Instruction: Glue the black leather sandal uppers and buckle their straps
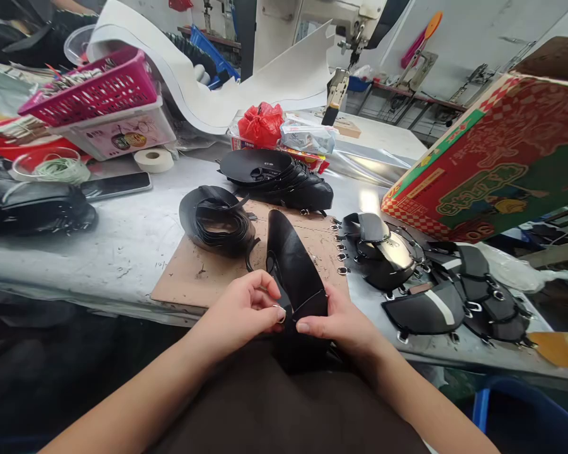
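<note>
While the left hand pinched a small metal ring against the near end of a black leather piece, the right hand pinched that same end from the 3 o'clock side, thumb on top. The piece stuck up at the near edge of the worktop, over a brown board. At 10 o'clock from it lay a coil of black straps. At 2 o'clock sat a heap of black pieces with rings on them. A red box stood farther off at 2 o'clock.
</note>
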Demonstrator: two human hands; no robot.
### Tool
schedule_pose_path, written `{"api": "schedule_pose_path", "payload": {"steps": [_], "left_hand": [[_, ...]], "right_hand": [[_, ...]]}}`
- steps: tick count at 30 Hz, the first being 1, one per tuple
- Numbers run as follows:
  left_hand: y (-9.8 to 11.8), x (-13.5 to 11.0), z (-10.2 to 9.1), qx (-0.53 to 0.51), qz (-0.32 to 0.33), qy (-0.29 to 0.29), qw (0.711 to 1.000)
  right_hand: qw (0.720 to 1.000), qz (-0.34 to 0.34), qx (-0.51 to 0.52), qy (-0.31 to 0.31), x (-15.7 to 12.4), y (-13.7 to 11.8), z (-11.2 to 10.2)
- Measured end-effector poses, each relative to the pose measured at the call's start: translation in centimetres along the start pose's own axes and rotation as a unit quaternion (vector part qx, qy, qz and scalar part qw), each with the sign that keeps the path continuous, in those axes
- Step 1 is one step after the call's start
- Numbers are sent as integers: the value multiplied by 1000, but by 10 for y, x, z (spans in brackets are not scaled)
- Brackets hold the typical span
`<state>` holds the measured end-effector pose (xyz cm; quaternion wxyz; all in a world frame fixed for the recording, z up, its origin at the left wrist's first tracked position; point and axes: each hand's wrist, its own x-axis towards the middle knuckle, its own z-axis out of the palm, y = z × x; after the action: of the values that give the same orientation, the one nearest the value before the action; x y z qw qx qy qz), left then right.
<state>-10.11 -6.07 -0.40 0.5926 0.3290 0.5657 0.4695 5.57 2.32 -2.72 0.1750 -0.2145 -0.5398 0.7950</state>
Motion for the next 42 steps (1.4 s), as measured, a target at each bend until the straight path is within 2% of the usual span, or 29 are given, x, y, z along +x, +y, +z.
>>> {"api": "schedule_pose_path", "payload": {"steps": [6, 17, 33, 37, 42], "left_hand": [[-2, 5, -2, 18, 31, -26, 999], [-2, 4, -2, 16, 31, -39, 999], [-3, 4, -3, -65, -14, -41, 997], [-6, 2, -2, -86, 7, -61, 994], [-7, -2, 2, -55, 43, -13, 997]], "right_hand": [[1000, 7, 1, -7, -1, 1, 0], [1000, 9, -8, -6, 1, 2, -2], [999, -4, -36, 4, 1, 2, -2], [999, -1, -49, 14, 2, 3, -2], [997, -15, -70, 21, 3, 1, -2]]}}
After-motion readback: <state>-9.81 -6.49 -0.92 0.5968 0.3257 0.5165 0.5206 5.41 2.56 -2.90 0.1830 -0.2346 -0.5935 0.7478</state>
